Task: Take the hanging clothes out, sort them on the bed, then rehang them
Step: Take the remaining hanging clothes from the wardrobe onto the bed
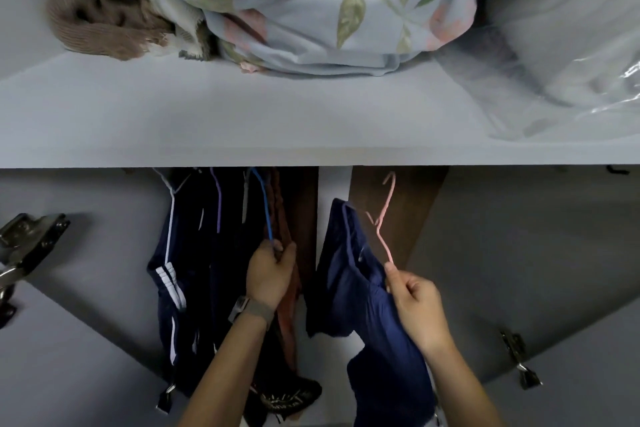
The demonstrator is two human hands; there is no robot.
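Note:
Inside the open wardrobe, my right hand (417,308) pinches the lower end of a pink hanger (384,218) that carries a navy garment (360,295); its hook points up under the shelf. My left hand (270,274) grips the bottom of a blue hanger (265,208) together with a reddish-brown garment (289,315). Left of it hang several dark clothes, among them navy track pants with white stripes (169,288) and a purple hanger (218,201). The rail itself is hidden by the shelf.
The white shelf (242,121) above holds a floral blue quilt (329,10), a brown knit (93,31) and a clear plastic bag (571,62). Door hinges (27,239) sit on the left, another hinge (519,364) on the right. A dark shoe (291,395) lies below.

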